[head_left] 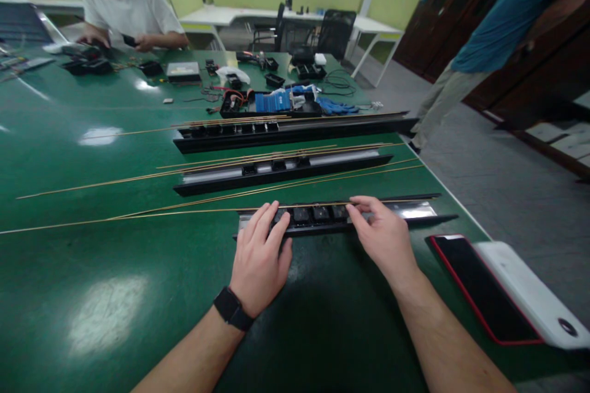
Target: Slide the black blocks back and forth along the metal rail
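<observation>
A black channel (pixel 322 231) with a shiny inner face lies across the green table in front of me. Several square black blocks (pixel 320 214) sit in a row inside it. One thin brass-coloured rod (pixel 203 211) runs along the channel's far side, over the blocks' back edge. My left hand (pixel 262 258) lies over the channel's left part, fingers stretched and apart, their tips touching the blocks and rod. At the right end of the row, my right hand (pixel 382 236) pinches the rod between thumb and forefinger. The fingers partly hide the end blocks.
Two similar channels, a middle one (pixel 286 176) and a far one (pixel 295 135), lie behind with more thin rods. A red-edged phone (pixel 483 288) and a white device (pixel 530 295) lie at right. Beyond are a parts tray (pixel 271 102), a seated person (pixel 138 6) and a standing person (pixel 507 18).
</observation>
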A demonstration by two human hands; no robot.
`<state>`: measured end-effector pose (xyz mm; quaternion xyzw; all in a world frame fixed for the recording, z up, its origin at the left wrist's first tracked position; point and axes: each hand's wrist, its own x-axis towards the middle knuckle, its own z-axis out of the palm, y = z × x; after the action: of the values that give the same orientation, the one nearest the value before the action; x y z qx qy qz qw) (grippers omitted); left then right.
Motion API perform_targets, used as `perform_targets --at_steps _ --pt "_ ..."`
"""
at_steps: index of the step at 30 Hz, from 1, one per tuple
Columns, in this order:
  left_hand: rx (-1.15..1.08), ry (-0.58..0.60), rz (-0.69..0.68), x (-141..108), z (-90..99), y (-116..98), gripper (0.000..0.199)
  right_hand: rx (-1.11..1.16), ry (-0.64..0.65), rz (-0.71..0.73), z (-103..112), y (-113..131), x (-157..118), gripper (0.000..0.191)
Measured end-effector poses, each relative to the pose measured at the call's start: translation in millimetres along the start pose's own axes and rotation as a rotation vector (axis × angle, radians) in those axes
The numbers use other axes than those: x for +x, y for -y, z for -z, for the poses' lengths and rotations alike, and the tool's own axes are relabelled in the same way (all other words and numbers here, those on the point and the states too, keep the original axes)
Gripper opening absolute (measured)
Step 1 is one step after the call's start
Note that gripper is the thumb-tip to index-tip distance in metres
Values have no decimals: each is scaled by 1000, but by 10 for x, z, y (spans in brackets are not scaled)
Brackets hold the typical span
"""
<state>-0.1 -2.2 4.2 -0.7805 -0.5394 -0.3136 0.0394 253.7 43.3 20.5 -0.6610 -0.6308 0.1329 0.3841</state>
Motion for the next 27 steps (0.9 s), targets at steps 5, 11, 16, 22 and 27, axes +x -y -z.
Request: perform_targets --at_steps 5,11,16,22,27 --pt "2 8 3 -3 0 0 47 -15 -23 -7 -11 9 9 32" --pt "1 5 4 -2 -2 3 47 -52 -20 -30 8 20 5 32" --pt "-6 4 8 0 -1 -1 46 -91 -36 -53 22 -24 18 39" --pt "-3 -5 8 2 -3 -4 45 -85 -35 -33 22 -58 38 41" --pt "-1 -2 4 4 4 -3 46 -45 -5 -24 22 -17 15 40"
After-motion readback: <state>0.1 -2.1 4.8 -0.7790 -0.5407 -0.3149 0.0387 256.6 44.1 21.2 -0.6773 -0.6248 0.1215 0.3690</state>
